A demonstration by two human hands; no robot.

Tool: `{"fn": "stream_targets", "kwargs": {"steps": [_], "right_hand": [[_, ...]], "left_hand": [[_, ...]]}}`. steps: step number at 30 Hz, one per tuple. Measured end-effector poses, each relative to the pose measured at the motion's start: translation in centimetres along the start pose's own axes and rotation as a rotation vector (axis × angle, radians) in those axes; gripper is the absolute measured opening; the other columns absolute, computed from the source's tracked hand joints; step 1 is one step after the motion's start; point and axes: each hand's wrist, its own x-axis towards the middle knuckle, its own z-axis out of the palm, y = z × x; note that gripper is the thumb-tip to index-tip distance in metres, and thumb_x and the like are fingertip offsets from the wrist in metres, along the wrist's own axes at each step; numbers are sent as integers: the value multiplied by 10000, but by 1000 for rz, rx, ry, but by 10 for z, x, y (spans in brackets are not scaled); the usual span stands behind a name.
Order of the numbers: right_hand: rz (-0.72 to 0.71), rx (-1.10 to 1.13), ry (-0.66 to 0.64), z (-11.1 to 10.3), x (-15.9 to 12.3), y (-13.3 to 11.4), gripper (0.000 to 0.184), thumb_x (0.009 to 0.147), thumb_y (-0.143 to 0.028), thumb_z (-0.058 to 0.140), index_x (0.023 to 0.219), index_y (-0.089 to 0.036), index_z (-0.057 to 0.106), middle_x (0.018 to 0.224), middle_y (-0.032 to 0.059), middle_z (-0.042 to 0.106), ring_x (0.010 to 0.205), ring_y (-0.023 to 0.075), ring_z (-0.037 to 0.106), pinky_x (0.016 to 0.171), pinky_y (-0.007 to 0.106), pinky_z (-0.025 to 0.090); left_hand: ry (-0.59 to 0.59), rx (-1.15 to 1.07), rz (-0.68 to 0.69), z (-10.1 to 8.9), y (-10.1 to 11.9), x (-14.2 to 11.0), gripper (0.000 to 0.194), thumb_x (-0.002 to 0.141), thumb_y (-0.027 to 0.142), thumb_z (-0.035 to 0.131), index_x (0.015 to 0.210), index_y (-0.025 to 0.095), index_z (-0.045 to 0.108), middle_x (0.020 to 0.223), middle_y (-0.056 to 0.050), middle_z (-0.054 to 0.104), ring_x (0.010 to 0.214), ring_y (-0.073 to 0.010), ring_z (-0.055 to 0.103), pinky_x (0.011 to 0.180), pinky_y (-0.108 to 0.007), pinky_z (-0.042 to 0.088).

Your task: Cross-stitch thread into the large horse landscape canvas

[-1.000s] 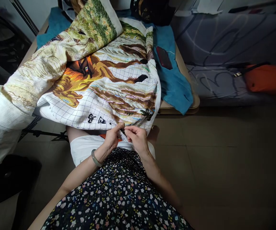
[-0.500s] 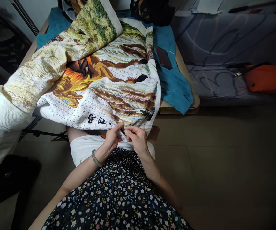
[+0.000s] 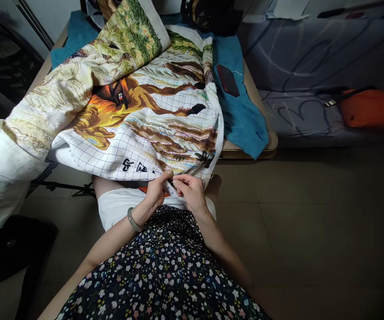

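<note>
A large cross-stitch cloth (image 3: 138,133) spreads from the low table over my lap, with a blue grid, an orange and brown animal figure and brown-and-white streaks stitched on it. Its left side is folded over into a thick roll. My left hand (image 3: 156,190) is closed on the cloth's near edge, thumb on top, and a grey-green bangle (image 3: 133,219) circles the wrist. Right beside it, my right hand (image 3: 192,192) pinches with thumb and forefinger at the same edge. What lies between those fingertips is too small to make out.
Under the cloth, a teal towel (image 3: 241,120) covers a low table (image 3: 271,144). A dark red phone (image 3: 228,81) with a cable lies on the towel. To the right stands a grey patterned sofa (image 3: 294,62) with an orange bag (image 3: 373,109). A black stand (image 3: 61,184) is at left.
Both hands stay almost in place at the cloth's edge. The cloth and the things around it look the same.
</note>
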Motion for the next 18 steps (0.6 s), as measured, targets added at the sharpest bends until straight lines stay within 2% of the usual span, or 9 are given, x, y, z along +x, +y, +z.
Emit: {"fn": "stream_targets", "kwargs": {"steps": [4, 8, 12, 18], "right_hand": [[2, 9, 31, 3, 0, -1, 233, 643, -317, 669, 781, -130, 678, 476, -40, 527, 400, 70, 429, 383, 189, 376], [-10, -45, 85, 7, -2, 1, 236, 660, -336, 661, 778, -131, 661, 563, -5, 592, 451, 91, 502, 420, 202, 424], [-168, -172, 132, 10, -4, 8, 188, 714, -318, 629, 763, -139, 657, 625, 13, 626, 519, 106, 535, 512, 224, 460], [-321, -289, 181, 11, -6, 18, 167, 784, -295, 587, 788, -146, 661, 692, 29, 660, 615, 129, 578, 606, 242, 475]], "left_hand": [[-11, 15, -8, -1, 0, 0, 289, 478, 228, 829, 660, 133, 626, 597, 13, 594, 543, -100, 526, 597, -262, 413], [-14, 35, 15, -2, 0, 1, 282, 491, 237, 826, 676, 139, 636, 602, 6, 604, 562, -111, 548, 615, -267, 422], [-15, 21, 92, 1, 1, 3, 275, 480, 185, 817, 696, 146, 652, 694, -9, 653, 638, -119, 583, 678, -262, 444], [-5, 54, 87, 5, 5, 2, 230, 493, 180, 791, 664, 140, 642, 681, -5, 644, 605, -104, 562, 647, -250, 442]]}}
